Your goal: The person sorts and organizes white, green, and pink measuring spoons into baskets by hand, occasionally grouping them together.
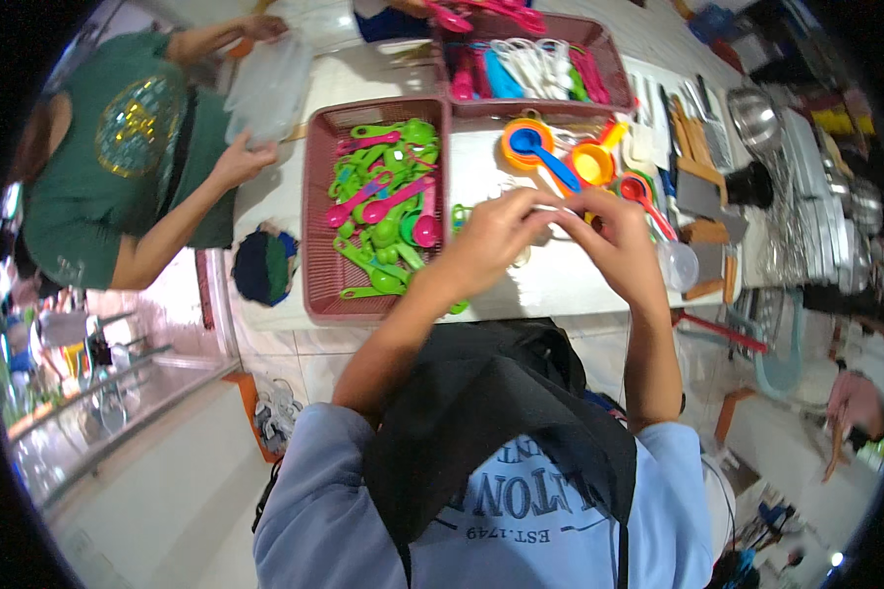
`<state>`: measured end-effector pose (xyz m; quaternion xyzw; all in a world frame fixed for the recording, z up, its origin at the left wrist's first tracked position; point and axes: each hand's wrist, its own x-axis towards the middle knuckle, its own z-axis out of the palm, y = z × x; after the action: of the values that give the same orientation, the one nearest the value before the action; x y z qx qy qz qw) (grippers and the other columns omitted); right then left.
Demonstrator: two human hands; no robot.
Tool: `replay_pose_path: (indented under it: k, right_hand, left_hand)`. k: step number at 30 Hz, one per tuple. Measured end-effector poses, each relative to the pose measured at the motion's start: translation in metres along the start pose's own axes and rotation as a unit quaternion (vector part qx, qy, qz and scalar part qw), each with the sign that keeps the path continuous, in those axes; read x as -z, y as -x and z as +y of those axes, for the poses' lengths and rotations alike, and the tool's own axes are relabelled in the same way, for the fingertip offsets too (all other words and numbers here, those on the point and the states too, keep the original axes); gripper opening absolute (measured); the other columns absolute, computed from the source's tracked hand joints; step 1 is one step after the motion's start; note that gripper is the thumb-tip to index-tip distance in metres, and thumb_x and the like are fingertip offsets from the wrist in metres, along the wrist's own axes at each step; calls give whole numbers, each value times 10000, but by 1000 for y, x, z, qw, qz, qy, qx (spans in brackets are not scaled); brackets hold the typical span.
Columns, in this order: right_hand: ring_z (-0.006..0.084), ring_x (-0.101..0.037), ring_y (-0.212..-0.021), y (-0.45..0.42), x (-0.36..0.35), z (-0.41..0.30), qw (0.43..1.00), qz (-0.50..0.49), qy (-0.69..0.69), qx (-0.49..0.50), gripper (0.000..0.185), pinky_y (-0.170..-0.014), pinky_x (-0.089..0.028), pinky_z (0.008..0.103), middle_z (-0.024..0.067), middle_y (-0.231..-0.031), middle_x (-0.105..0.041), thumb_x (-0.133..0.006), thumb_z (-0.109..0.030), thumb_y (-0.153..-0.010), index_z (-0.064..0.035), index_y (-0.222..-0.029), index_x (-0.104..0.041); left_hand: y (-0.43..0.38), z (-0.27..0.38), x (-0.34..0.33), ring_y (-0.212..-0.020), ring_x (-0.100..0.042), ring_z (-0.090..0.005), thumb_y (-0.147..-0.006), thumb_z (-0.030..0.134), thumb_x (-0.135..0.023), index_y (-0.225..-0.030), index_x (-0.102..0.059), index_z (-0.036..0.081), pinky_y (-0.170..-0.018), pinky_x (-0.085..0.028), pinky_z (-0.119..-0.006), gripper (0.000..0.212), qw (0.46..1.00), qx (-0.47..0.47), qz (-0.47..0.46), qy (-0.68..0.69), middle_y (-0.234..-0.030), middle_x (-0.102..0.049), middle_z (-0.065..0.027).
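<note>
My left hand [493, 232] and my right hand [611, 232] meet over the table, fingertips pinched around a small whitish thing [552, 212]. My fingers cover most of it, so its kind cannot be told. Left of my hands, a maroon plastic basket [314, 221] holds green and pink measuring spoons [387, 199]. Just beyond my fingers lie a blue measuring cup [527, 141] on orange ones, a yellow measuring cup [593, 163] and a red measuring spoon [637, 190]. A clear plastic cup [679, 265] stands beside my right wrist.
A second maroon basket [538, 109] at the back holds white, blue and pink spoons. Knives and spatulas [652, 125] line the right, near scrapers [700, 188] and a steel bowl [755, 118]. At left, a person in green [147, 162] handles clear plastic containers [269, 88].
</note>
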<state>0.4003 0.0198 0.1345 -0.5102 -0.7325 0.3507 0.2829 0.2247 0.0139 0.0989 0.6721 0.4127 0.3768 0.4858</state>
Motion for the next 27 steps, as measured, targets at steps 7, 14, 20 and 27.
replay_pose_path:
  k: [7, 14, 20, 27]
  right_hand:
    - [64, -559, -664, 28, -33, 29, 949, 20, -250, -191, 182, -586, -439, 190, 31, -786, -620, -675, -39, -764, 42, -919, -625]
    - [67, -561, -714, 30, -45, 32, 932, 65, -311, -176, 105, -643, -455, 198, 33, -806, -625, -653, -9, -774, 35, -863, -618]
    - [77, -577, -713, 28, -44, 31, 960, 92, -232, -125, 83, -659, -468, 210, 54, -775, -629, -662, -9, -767, 39, -822, -621]
    - [85, -597, -686, 32, -39, 31, 957, 76, -252, -125, 110, -632, -479, 209, 56, -754, -645, -686, -26, -750, 33, -830, -639]
  left_hand:
    - [22, -29, -29, -707, -519, -71, -900, 89, -493, -942, -508, -1, -621, -423, -231, 101, 989, 32, 90, 117, -778, -547, -37]
    - [22, -45, -30, -756, -523, -51, -902, 99, -509, -991, -509, 4, -633, -418, -206, 130, 967, 131, 62, 209, -853, -559, -28]
    - [20, -37, -21, -837, -477, -60, -941, 139, -395, -997, -513, -4, -740, -387, -202, 194, 970, 125, 28, 209, -888, -539, -26]
    - [20, -36, -18, -845, -498, -87, -923, 111, -442, -980, -536, -14, -762, -398, -229, 166, 991, 66, -1, 120, -883, -550, -47]
